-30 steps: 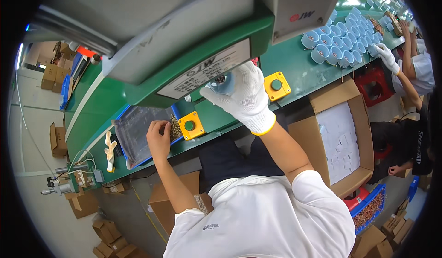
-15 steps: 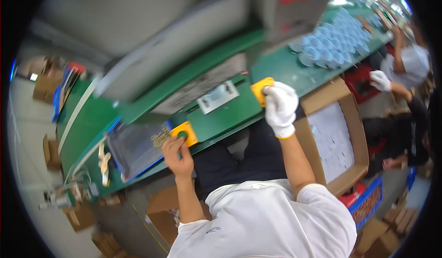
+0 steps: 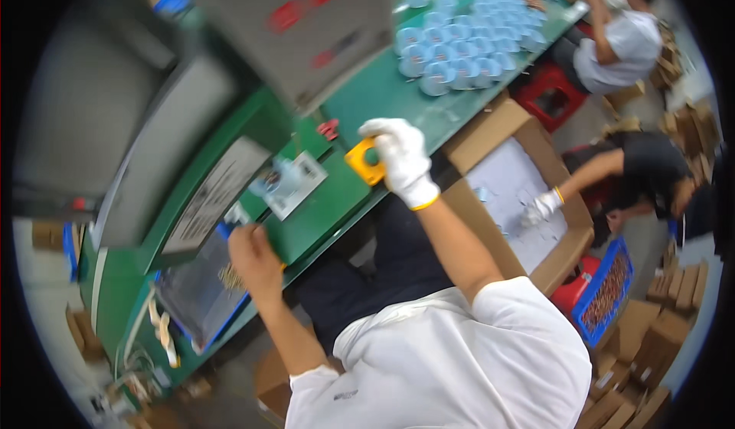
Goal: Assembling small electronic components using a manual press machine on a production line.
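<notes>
My right hand [image 3: 402, 157], in a white glove, grips a yellow square plate [image 3: 360, 165] with a round hole, over the bench's front edge. My bare left hand [image 3: 256, 264] is blurred, its fingers curled above the near end of the shallow tray [image 3: 195, 299]. What it holds, if anything, is hidden. A sliver of yellow [image 3: 283, 267] shows beside this hand; the rest of that piece is covered. Between my hands lies a white rectangular plate [image 3: 295, 192] with a pale blue, see-through form on it.
Small brass-coloured parts [image 3: 230, 277] lie in the tray. A grey machine [image 3: 314, 31] rises behind the bench. Many light blue cups [image 3: 459, 46] stand at the far right. To my right are an open carton [image 3: 478, 134] and a co-worker's gloved hand [image 3: 542, 207] inside it.
The view has turned. My left hand has moved off the yellow piece toward the tray and machine; the right hand still holds its yellow plate. A co-worker's hand has reached into the carton.
</notes>
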`<state>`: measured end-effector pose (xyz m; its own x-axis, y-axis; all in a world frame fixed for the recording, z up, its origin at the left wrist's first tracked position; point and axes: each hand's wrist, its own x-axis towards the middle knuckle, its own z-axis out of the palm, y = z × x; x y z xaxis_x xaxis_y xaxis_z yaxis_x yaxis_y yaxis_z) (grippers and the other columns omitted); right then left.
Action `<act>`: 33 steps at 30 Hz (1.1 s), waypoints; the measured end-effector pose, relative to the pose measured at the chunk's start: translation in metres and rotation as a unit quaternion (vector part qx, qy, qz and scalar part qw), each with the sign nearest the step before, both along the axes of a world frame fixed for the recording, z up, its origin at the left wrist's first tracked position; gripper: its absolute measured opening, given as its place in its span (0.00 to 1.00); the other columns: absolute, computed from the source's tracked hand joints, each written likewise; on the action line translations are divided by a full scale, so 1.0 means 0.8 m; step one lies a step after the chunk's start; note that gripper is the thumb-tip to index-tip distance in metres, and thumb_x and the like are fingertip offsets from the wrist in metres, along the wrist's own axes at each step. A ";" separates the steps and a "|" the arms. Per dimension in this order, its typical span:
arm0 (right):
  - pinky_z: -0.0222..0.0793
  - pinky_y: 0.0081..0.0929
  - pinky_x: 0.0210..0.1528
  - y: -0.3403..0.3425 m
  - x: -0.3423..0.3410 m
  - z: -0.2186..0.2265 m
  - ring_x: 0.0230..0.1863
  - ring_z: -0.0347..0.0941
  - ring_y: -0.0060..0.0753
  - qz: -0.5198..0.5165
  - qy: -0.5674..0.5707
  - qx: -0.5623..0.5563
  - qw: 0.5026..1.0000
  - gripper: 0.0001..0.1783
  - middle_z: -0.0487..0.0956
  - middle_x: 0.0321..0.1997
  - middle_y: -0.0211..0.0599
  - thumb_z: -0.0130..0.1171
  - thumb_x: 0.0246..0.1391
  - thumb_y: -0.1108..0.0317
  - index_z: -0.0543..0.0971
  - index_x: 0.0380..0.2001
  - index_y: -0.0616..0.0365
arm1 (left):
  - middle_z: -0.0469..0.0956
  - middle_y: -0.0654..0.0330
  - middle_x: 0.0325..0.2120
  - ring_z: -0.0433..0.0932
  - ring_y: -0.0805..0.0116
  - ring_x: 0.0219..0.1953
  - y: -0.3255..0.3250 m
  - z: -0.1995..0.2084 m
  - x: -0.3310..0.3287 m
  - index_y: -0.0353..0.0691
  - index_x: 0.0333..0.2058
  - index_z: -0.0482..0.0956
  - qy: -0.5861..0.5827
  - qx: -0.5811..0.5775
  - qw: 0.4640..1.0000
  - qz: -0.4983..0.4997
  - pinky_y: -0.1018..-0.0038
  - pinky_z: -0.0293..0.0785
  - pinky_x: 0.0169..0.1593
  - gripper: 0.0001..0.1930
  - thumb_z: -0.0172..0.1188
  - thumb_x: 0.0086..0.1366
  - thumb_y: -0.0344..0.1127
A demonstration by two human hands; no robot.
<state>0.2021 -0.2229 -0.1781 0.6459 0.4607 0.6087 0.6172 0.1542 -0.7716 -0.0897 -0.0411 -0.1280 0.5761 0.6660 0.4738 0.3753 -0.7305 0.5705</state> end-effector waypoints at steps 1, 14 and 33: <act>0.80 0.39 0.61 -0.004 0.002 -0.003 0.53 0.86 0.42 -0.003 0.010 -0.004 1.000 0.25 0.89 0.51 0.47 0.55 0.77 0.52 0.84 0.54 0.66 | 0.78 0.48 0.34 0.77 0.42 0.39 -0.005 0.005 0.006 0.34 0.39 0.81 0.021 0.000 1.000 -0.020 0.53 0.72 0.44 0.06 0.62 0.77 0.30; 0.77 0.36 0.67 0.003 -0.010 -0.018 0.58 0.85 0.40 0.040 0.137 0.069 0.987 0.20 0.88 0.55 0.49 0.53 0.80 0.62 0.81 0.59 0.69 | 0.88 0.55 0.38 0.87 0.57 0.36 0.003 0.000 -0.006 0.35 0.39 0.88 -0.087 -0.070 0.993 -0.034 0.67 0.81 0.40 0.07 0.76 0.64 0.26; 0.81 0.40 0.56 -0.002 -0.009 0.005 0.51 0.85 0.50 -0.029 -0.114 0.046 0.992 0.15 0.88 0.50 0.47 0.62 0.60 0.76 0.86 0.49 0.63 | 0.82 0.65 0.32 0.75 0.77 0.33 0.017 0.088 0.057 0.29 0.40 0.87 -0.183 -0.209 0.952 -0.125 0.77 0.72 0.41 0.09 0.76 0.68 0.29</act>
<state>0.1949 -0.2242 -0.1745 0.5098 0.3623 0.7803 0.7843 0.1770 -0.5946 -0.0444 -0.0275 -0.0577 0.5878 0.7047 0.3972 -0.0607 -0.4512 0.8904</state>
